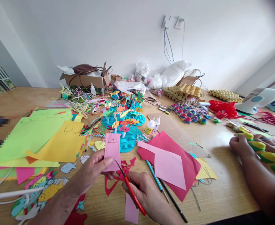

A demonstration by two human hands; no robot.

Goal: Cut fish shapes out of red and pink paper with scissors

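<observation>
My left hand [94, 170] pinches a small pink paper piece [112, 150] with a fish outline drawn on it in dark line. In my right hand [149, 190] are scissors [135, 197] with red handles, their blades at the paper's lower right edge. Red paper scraps [111, 188] lie beneath on the table, and a pink strip [131, 211] rests below the scissors. Left of my left hand are paper fish cutouts, among them a grey-blue fish [68, 167] and a yellow fish [50, 191].
Green sheets [36, 134] and an orange-yellow sheet [64, 140] lie left. Blue bases with paper fish [125, 120] and glue bottles [149, 126] stand ahead. Right are a red sheet [161, 140], pencils [172, 200], and another person's hand [242, 147] at yellow-green painted egg-carton cups [267, 157].
</observation>
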